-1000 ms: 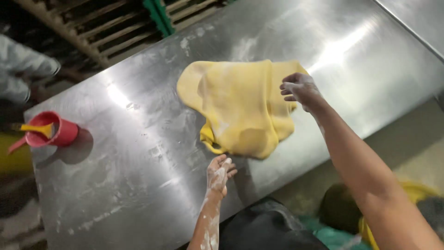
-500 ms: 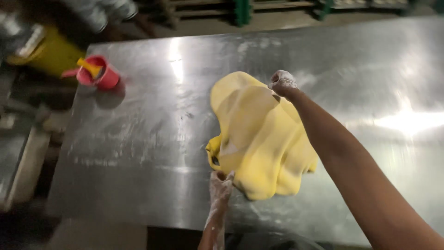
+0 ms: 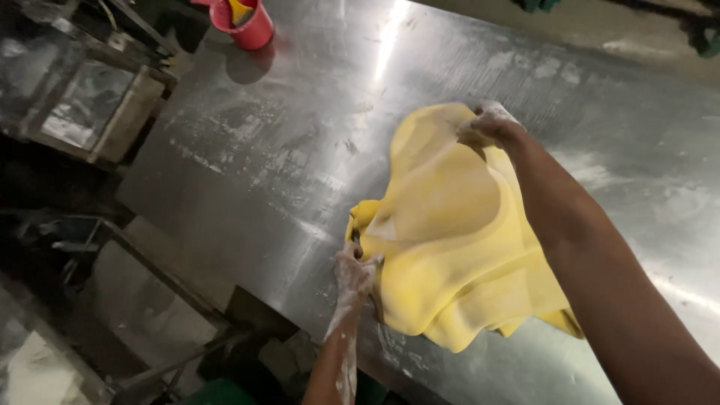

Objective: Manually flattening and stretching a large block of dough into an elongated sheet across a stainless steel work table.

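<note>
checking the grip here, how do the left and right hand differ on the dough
The left hand is low, at the table, pinching the near edge of the dough; the right hand is raised at the far edge, lifting it. The left hand and forearm are heavily white with flour; the right hand is dusted, its forearm bare. Both grip the same yellow sheet, at opposite edges.

We lose the red plastic cup [image 3: 246, 21] at the top edge; the right hand's [image 3: 487, 124] fingertips seem buried in the yellow dough sheet [image 3: 457, 232].
</note>
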